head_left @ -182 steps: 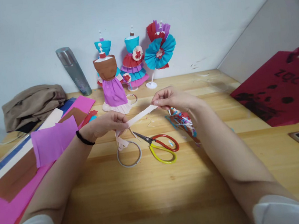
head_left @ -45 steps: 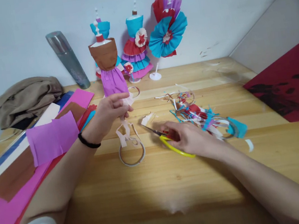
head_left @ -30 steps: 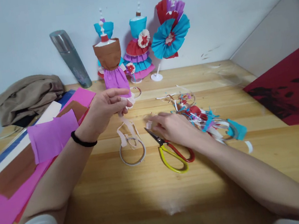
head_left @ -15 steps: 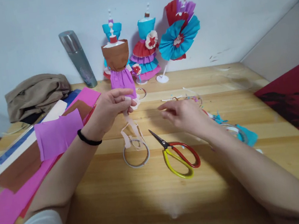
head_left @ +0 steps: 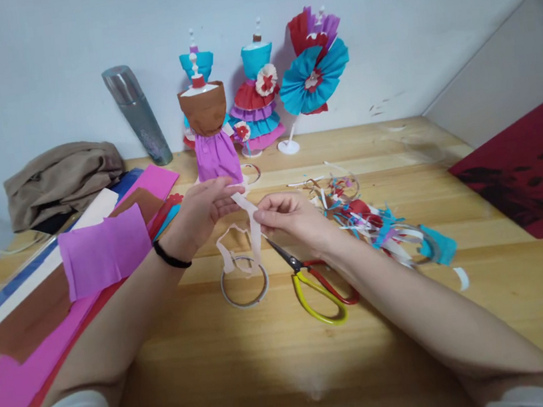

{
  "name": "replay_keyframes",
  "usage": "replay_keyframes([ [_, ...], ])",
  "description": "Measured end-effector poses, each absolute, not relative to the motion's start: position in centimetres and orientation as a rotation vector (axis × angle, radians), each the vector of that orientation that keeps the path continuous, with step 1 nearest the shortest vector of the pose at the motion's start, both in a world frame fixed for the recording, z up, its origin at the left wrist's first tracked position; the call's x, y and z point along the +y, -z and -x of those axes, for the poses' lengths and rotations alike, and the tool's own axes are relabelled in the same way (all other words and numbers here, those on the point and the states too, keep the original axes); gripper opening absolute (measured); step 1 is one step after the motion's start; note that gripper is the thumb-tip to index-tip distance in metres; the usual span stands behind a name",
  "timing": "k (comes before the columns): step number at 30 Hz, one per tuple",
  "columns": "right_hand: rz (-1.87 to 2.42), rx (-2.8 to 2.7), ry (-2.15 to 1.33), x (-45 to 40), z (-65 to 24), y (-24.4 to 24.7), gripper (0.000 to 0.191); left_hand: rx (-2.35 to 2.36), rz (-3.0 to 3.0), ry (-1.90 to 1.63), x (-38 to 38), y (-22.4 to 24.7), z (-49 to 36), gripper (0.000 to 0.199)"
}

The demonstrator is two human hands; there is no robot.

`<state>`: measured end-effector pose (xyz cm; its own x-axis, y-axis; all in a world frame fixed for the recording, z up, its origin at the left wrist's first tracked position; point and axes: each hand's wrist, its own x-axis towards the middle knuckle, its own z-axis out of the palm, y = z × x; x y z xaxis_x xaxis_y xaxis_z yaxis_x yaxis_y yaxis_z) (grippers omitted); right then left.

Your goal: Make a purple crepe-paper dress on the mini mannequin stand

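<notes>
My right hand (head_left: 294, 217) had the pale strip (head_left: 256, 239) nipped between thumb and forefinger, toward its far end. Just to the left, my left hand (head_left: 202, 210) was unclenched, fingers stretched nearly straight; whether they touched the strip I couldn't tell. The strip hung down to the far side of the grey ring (head_left: 247, 305), left of the scissors (head_left: 296, 265). Something so thin, I judged, wanted a light, flat pinch, no twisting, and care near the blade tips.

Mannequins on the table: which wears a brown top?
The front one with the purple skirt. The one behind it and the middle one have turquoise tops; the right one carries a large turquoise flower.
</notes>
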<state>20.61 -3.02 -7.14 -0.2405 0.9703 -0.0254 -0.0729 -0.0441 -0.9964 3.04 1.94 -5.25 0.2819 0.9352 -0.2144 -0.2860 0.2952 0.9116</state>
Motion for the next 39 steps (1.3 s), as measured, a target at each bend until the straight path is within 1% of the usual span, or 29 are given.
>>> replay_keyframes([
  [3,1.052,-1.208,-1.432,-2.8,-21.2,7.0,0.039,0.936,-0.755,-0.848,2.7,6.4,-2.6,0.03],
  [7,1.038,-1.129,-1.382,-2.3,-21.7,7.0,0.038,0.925,-0.815,-0.658,2.6,7.4,-2.5,0.041],
  [11,1.069,-1.16,-1.348,-2.2,-21.8,7.0,0.038,0.876,-1.108,-0.728,1.2,7.1,-3.4,0.033],
  [14,1.101,-1.233,-1.309,-2.3,-21.6,7.0,0.036,0.793,-1.279,-0.734,0.3,6.6,-4.0,0.032],
  [24,1.095,-1.414,-1.265,-2.5,-21.6,6.7,0.032,0.773,-1.147,-0.71,0.1,6.8,-4.0,0.027],
  [35,1.084,-1.406,-1.239,-2.5,-21.7,6.7,0.024,0.675,-1.106,-0.619,0.2,6.7,-3.9,0.015],
  [39,1.063,-1.38,-1.264,-2.2,-22.0,6.9,0.023,0.692,-1.177,-0.596,0.0,6.5,-3.9,0.017],
])
